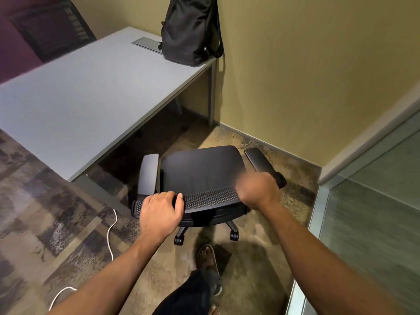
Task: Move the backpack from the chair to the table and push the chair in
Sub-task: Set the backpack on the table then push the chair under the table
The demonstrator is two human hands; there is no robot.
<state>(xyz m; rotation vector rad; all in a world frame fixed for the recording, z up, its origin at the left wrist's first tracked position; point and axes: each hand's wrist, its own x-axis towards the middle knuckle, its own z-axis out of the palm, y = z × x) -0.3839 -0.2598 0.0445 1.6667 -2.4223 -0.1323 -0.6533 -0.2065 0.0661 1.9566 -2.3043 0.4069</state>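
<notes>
The black backpack (191,30) stands upright on the far right corner of the grey table (79,98), leaning on the yellow wall. A black office chair (202,171) sits on the floor just right of the table's near corner, its seat bare. My left hand (160,214) is wrapped over the left end of the mesh backrest top. My right hand (258,189) is blurred over the right end of that backrest, fingers curled; whether it grips the backrest is unclear.
A white cable (111,233) trails over the patterned carpet left of the chair. The yellow wall and a glass partition (368,201) close off the right side. Another dark chair (52,28) stands behind the table. My sandalled foot (206,255) is behind the chair's castors.
</notes>
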